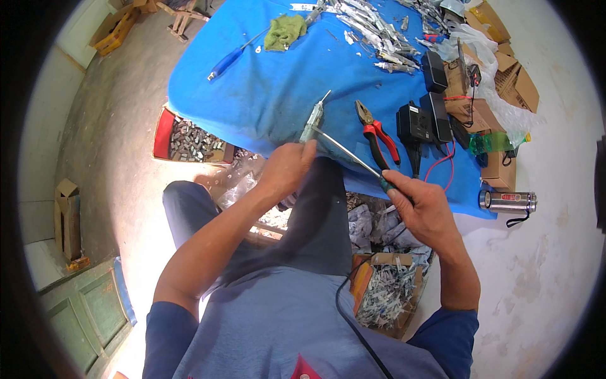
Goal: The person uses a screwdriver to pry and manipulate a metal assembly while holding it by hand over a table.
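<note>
My left hand is closed round the lower end of a slim grey-white part with a thin metal tip, held over the front edge of the blue-covered table. In my right hand is a screwdriver with a long metal shaft and a dark green handle. Its tip meets the side of the slim part just above my left fingers; whether it is wedged into it I cannot tell. Pliers with red and black handles lie close beyond the screwdriver, jaws pointing away from me.
Farther back lie a blue-handled screwdriver, a green cloth and a heap of similar slim parts. Black power adapters and a steel flask stand right. Boxes of small metal pieces and pale scraps sit below.
</note>
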Action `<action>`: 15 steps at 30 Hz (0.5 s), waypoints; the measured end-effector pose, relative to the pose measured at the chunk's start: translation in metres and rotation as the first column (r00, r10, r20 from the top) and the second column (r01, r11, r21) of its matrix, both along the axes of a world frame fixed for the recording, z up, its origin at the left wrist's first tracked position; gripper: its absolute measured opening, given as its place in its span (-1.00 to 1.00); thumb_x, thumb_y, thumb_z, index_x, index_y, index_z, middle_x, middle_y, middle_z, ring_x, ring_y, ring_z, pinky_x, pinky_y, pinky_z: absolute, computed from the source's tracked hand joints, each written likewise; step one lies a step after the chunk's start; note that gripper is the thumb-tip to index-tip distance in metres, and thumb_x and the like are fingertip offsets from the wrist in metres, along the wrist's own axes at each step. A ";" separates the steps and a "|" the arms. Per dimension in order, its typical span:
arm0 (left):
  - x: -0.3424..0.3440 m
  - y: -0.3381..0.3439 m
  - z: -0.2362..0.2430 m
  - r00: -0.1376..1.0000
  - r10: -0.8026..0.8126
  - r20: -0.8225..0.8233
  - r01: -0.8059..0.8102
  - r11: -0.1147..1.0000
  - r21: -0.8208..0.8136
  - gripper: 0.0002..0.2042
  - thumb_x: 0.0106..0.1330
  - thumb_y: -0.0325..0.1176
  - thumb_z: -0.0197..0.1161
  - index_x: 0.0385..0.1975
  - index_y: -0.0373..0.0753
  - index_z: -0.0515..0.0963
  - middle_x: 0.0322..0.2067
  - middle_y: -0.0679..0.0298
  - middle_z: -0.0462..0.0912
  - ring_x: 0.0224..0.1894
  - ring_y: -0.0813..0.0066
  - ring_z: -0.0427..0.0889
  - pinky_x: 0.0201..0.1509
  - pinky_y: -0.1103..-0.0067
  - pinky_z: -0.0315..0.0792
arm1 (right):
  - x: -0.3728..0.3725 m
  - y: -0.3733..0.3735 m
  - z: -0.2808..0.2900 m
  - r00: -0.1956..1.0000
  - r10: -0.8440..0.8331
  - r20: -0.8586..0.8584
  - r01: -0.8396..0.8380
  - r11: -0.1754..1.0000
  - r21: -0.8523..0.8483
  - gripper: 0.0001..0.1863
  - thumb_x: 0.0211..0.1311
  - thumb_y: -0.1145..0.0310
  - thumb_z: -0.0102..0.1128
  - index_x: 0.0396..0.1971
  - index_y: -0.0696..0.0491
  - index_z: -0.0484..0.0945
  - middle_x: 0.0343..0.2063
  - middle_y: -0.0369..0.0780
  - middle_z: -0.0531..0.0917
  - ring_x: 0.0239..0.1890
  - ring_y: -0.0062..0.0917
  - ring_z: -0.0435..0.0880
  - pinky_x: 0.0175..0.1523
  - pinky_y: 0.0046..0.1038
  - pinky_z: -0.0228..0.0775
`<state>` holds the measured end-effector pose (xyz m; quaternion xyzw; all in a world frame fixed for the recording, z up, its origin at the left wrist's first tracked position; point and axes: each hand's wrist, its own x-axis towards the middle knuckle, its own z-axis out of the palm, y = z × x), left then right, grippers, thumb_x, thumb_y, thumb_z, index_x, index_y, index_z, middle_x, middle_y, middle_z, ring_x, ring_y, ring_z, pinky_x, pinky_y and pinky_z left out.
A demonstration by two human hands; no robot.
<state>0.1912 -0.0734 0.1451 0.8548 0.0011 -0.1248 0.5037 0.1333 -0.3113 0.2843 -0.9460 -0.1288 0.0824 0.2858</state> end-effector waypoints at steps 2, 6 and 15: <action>0.000 0.001 -0.003 1.000 0.010 0.027 -0.010 1.000 -0.002 -0.34 0.42 0.15 -0.14 -0.61 -0.44 0.44 -0.65 -0.10 0.43 -0.51 -0.11 0.46 -0.36 0.21 0.31 | 0.008 -0.002 0.004 0.991 -0.042 -0.126 0.052 0.996 0.077 -0.69 0.23 0.39 0.19 -0.02 0.08 0.58 -0.57 -0.17 0.58 -0.53 -0.44 0.57 -0.39 -0.43 0.40; 0.000 0.002 -0.002 1.000 0.002 0.025 -0.001 1.000 -0.016 -0.34 0.42 0.14 -0.12 -0.62 -0.45 0.44 -0.67 -0.10 0.42 -0.54 -0.06 0.45 -0.36 0.22 0.31 | 0.019 -0.008 0.009 0.894 -0.142 -0.425 0.233 0.958 0.169 -0.68 0.29 0.36 0.15 0.01 0.12 0.56 -0.64 -0.26 0.49 -0.54 -0.65 0.50 -0.39 -0.49 0.38; 0.005 0.007 -0.010 0.999 -0.022 -0.025 0.021 0.999 -0.048 -0.37 0.41 0.08 -0.14 -0.58 -0.48 0.47 -0.60 -0.13 0.45 -0.43 -0.04 0.49 -0.26 0.22 0.34 | 0.001 -0.013 -0.018 0.989 0.103 0.105 -0.100 0.995 -0.029 -0.62 0.23 0.42 0.21 0.07 0.04 0.54 -0.42 -0.17 0.63 -0.44 -0.43 0.61 -0.34 -0.43 0.43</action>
